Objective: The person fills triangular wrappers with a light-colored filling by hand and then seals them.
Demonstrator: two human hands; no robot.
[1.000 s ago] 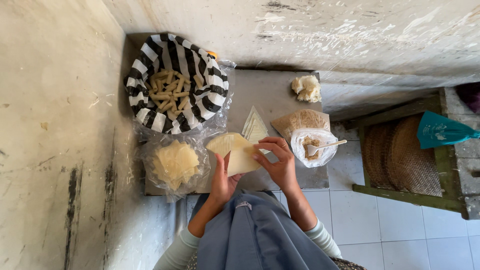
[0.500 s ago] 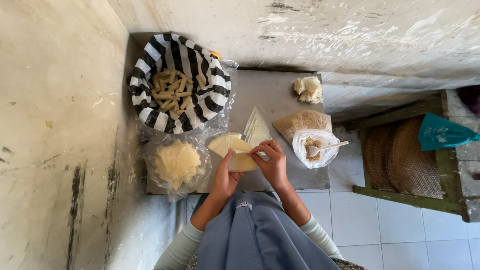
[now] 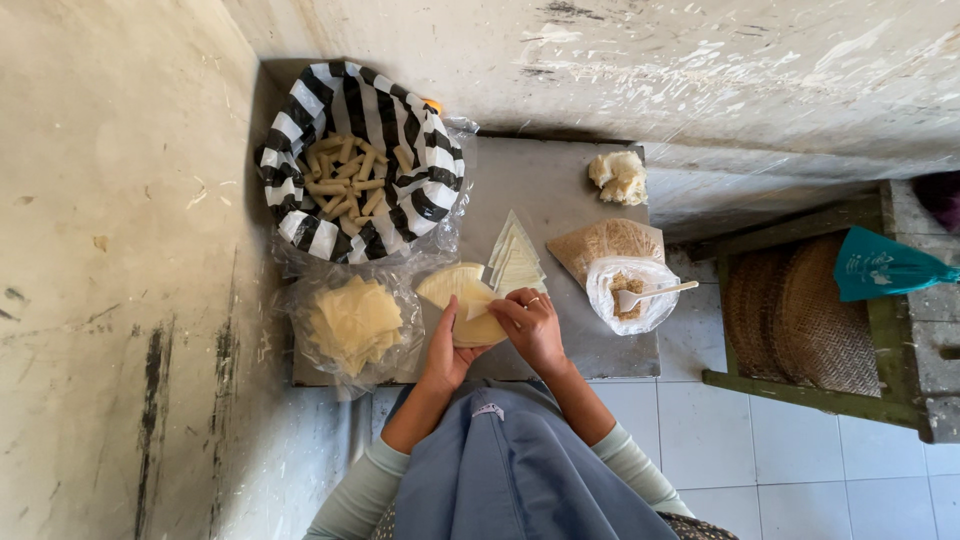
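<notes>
Both hands meet over a pale round wrapper (image 3: 462, 300) that lies on a grey table (image 3: 560, 200). The left hand (image 3: 447, 352) rests on the near edge of the wrapper, fingers curled under and against it, holding it down. The right hand (image 3: 532, 328) is just beside the left, its fingertips pinched on a fold of the wrapper's near right part; a ring shows on one finger. Whether any filling sits under the fold cannot be told.

Just beyond the right hand lies a small stack of triangular cut sheets (image 3: 518, 262). To its right, near but apart, stands an open plastic bag (image 3: 632, 293) with a white spoon (image 3: 655, 293) in it, and behind that a heap of brownish crumbs (image 3: 605, 243). Farther off, at the table's back edge, sits a lump of dough (image 3: 619, 177).

Left of the left hand a clear bag holds a pile of yellowish sheets (image 3: 352, 322). Beyond it, a black-and-white striped basket (image 3: 300, 110) holds many finished rolls (image 3: 350, 178).
</notes>
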